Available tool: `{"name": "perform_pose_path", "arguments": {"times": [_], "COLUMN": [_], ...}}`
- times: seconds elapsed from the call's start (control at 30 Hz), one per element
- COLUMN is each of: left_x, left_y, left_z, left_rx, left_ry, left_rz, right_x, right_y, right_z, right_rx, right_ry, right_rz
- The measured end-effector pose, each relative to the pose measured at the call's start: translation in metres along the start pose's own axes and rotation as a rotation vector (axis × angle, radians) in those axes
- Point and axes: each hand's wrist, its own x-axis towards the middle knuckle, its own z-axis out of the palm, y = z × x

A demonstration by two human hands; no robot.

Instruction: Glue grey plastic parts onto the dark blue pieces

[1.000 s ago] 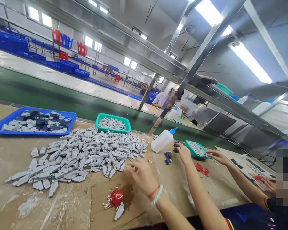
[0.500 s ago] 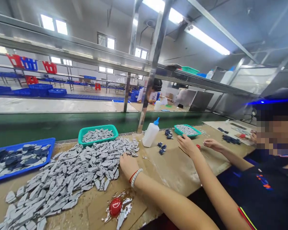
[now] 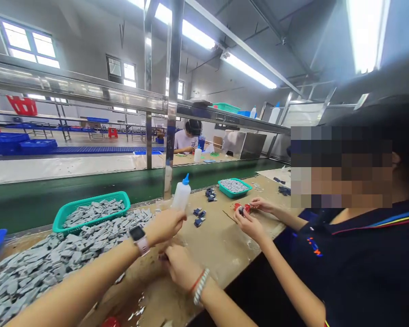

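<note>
My left hand (image 3: 166, 226), with a watch on its wrist, reaches over the board with fingers curled together, just in front of the white squeeze bottle (image 3: 181, 196) with a blue cap. I cannot tell whether it touches the bottle. Lower and closer to me, my right hand (image 3: 181, 267), wearing a beaded bracelet, has its fingers bent inward and blurred. Whatever either hand holds is hidden. To the left spreads a heap of small grey plastic pieces (image 3: 64, 254). At the bottom edge a red round object (image 3: 111, 322) is partly visible beside shiny wet spots.
A green basket (image 3: 59, 223) of grey pieces stands behind the heap, a blue tray (image 3: 0, 238) at far left. Dark assembled pieces (image 3: 199, 217) lie right of the bottle. A co-worker's hands (image 3: 248, 222) work beside another green basket (image 3: 221, 187). A metal post (image 3: 172, 136) rises behind.
The view has swung right. My left hand has come into view, and my right hand has left the edge of the grey heap. The co-worker's hands have come together around red and dark items.
</note>
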Motion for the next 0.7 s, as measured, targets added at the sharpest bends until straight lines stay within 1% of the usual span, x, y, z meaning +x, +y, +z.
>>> {"name": "perform_pose_path", "arguments": {"times": [0.03, 0.07, 0.1, 0.13, 0.17, 0.2, 0.27, 0.33, 0.37, 0.43, 0.47, 0.53, 0.6, 0.7], "left_x": [0.018, 0.033, 0.045, 0.056, 0.066, 0.075, 0.094, 0.109, 0.113, 0.11, 0.104, 0.083, 0.056, 0.023], "left_y": [0.001, 0.003, 0.004, 0.004, 0.004, 0.004, 0.003, 0.004, 0.005, 0.011, 0.014, 0.021, 0.025, 0.022], "left_z": [0.014, 0.027, 0.04, 0.051, 0.062, 0.071, 0.085, 0.094, 0.098, 0.101, 0.101, 0.098, 0.088, 0.065], "left_rx": [-0.003, -0.004, -0.003, 0.002, 0.009, 0.019, 0.031, 0.034, 0.035, 0.045, 0.054, 0.076, 0.088, 0.071], "left_ry": [-0.04, -0.073, -0.097, -0.115, -0.126, -0.129, -0.135, -0.16, -0.174, -0.2, -0.21, -0.24, -0.296, -0.422], "left_rz": [0.014, 0.035, 0.057, 0.074, 0.081, 0.073, 0.029, -0.014, -0.029, -0.05, -0.065, -0.108, -0.157, -0.19], "right_x": [-0.011, -0.019, -0.024, -0.024, -0.019, -0.009, 0.021, 0.052, 0.064, 0.079, 0.083, 0.086, 0.085, 0.083], "right_y": [0.0, 0.001, 0.004, 0.008, 0.012, 0.018, 0.03, 0.042, 0.048, 0.059, 0.063, 0.069, 0.073, 0.075], "right_z": [0.005, 0.005, 0.0, -0.009, -0.023, -0.04, -0.078, -0.112, -0.124, -0.14, -0.144, -0.148, -0.148, -0.149], "right_rx": [0.005, 0.031, 0.075, 0.127, 0.196, 0.235, 0.263, 0.278, 0.28, 0.323, 0.375, 0.503, 0.603, 0.652], "right_ry": [-0.063, -0.096, -0.087, -0.04, 0.064, 0.159, 0.282, 0.341, 0.358, 0.364, 0.352, 0.316, 0.285, 0.277], "right_rz": [-0.048, -0.093, -0.126, -0.146, -0.139, -0.12, -0.089, -0.071, -0.065, -0.055, -0.047, -0.023, 0.003, 0.041]}}
